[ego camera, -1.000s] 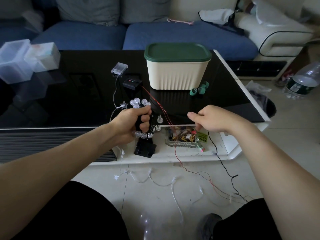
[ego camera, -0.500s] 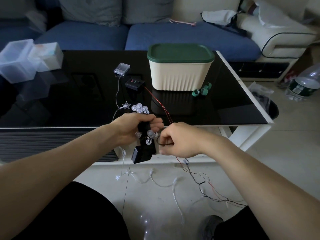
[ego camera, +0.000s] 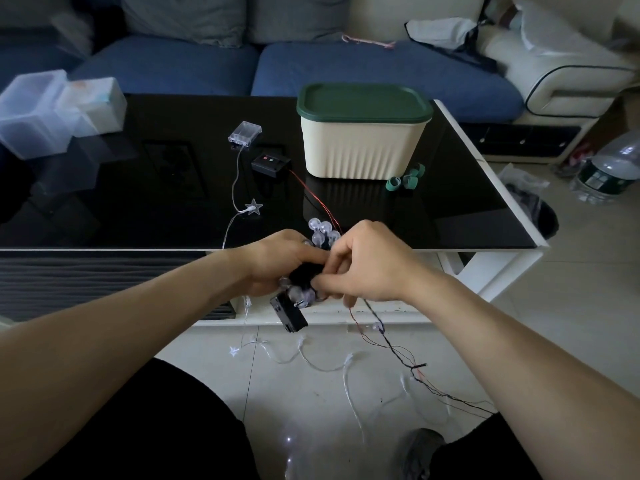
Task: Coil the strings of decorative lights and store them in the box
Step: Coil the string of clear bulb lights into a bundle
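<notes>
My left hand (ego camera: 277,261) grips a coiled bundle of ball lights (ego camera: 323,232) on black wire, with a black battery box (ego camera: 289,313) hanging below it. My right hand (ego camera: 367,263) pinches the black wire (ego camera: 391,344) against the bundle; the rest of that wire trails down to the floor. The cream box with a green lid (ego camera: 363,133) stands closed on the black table (ego camera: 156,188). A second string with a star light (ego camera: 253,206) and a clear battery case (ego camera: 244,132) lies on the table, its tail on the floor.
A black controller (ego camera: 270,165) with red wire lies left of the box, green rings (ego camera: 407,178) to its right. Clear plastic containers (ego camera: 52,109) sit at the table's far left. A blue sofa lies behind, a water bottle (ego camera: 609,168) on the floor at right.
My right hand has swung from out at the right in to the bundle, bringing the black wire round it. The left hand has kept its grip and hardly moved.
</notes>
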Motion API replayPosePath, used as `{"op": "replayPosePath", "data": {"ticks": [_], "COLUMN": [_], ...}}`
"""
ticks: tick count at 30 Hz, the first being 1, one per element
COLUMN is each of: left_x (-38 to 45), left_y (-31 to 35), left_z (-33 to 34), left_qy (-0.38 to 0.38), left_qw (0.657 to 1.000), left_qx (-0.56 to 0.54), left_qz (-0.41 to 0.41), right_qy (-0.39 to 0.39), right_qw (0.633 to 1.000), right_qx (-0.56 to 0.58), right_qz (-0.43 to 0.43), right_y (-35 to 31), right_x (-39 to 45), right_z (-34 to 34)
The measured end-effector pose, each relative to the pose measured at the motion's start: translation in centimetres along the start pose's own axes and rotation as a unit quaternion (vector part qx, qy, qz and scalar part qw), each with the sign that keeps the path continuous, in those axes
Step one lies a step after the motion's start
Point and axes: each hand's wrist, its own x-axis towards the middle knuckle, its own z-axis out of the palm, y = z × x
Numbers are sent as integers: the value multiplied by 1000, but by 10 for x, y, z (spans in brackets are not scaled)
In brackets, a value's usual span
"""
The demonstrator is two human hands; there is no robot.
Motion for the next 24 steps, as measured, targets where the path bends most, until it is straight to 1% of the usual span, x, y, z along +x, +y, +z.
{"op": "replayPosePath", "data": {"ticks": [2,4,8,12,16,20,22,24], "left_x": [-2,-2,-3,-4,-4,-5,-5,-4], "left_y": [0,0,-1,-1,0,-5,-6,-6], "left_z": [2,3,-1,-3,-8,-14,-16,-18], "left_qy": [-32,-56,-70,-93,-120,-133,-114,-80], "left_qw": [999,998,996,994,991,990,992,995], "left_qx": [-16,-38,-46,-46,-56,-48,-55,-53], "left_qz": [-18,-20,-22,-18,-26,-9,4,23], "right_qy": [54,81,93,111,95,22,-17,-23], "right_qw": [998,996,995,994,995,998,996,993], "right_qx": [-18,-23,-22,8,29,43,76,109], "right_qz": [-10,-14,-12,-21,-12,31,44,48], "right_y": [0,2,1,1,6,21,32,45], "right_x": [1,3,5,4,5,5,4,3], "right_z": [-2,-4,-1,-3,-7,-20,-29,-36]}}
